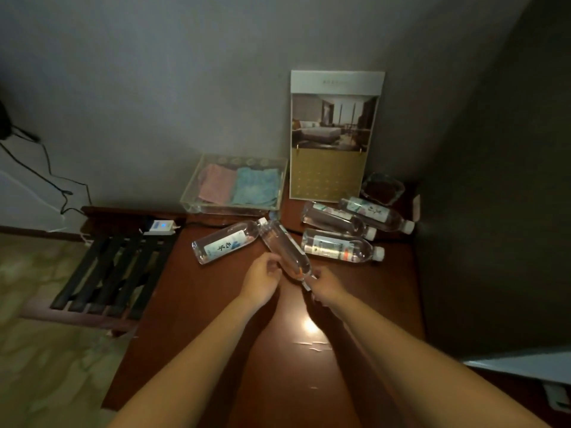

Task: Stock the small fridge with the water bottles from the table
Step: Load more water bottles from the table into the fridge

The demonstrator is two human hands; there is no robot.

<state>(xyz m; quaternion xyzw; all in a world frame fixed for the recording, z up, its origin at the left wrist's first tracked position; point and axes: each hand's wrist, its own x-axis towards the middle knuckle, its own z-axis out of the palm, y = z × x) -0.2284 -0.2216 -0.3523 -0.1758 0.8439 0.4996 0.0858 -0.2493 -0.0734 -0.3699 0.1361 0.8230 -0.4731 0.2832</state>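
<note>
**A:** Why both hands on one water bottle [285,251]? It's slanted at the front centre of the wooden table [355,319], with its far end right by the cap of a labelled bottle [222,245] to its left.

**B:** My guess is it's smooth, round, clear plastic, so it rolls. The left hand [262,274] has its fingers curled round the body and the right hand [324,285] pinches the near end. Can't tell if it's lifted yet.

**A:** And the rest?

**B:** There's a cluster of three bottles [346,225] on their sides to the right, white caps pointing right, near a glass ashtray [383,188]. Behind that is a see-through acrylic tray [190,189] of pink and blue packets, and a calendar [333,168] leaning on the wall. The fridge isn't clearly in view, so I'd say the stocking has barely begun.
</note>
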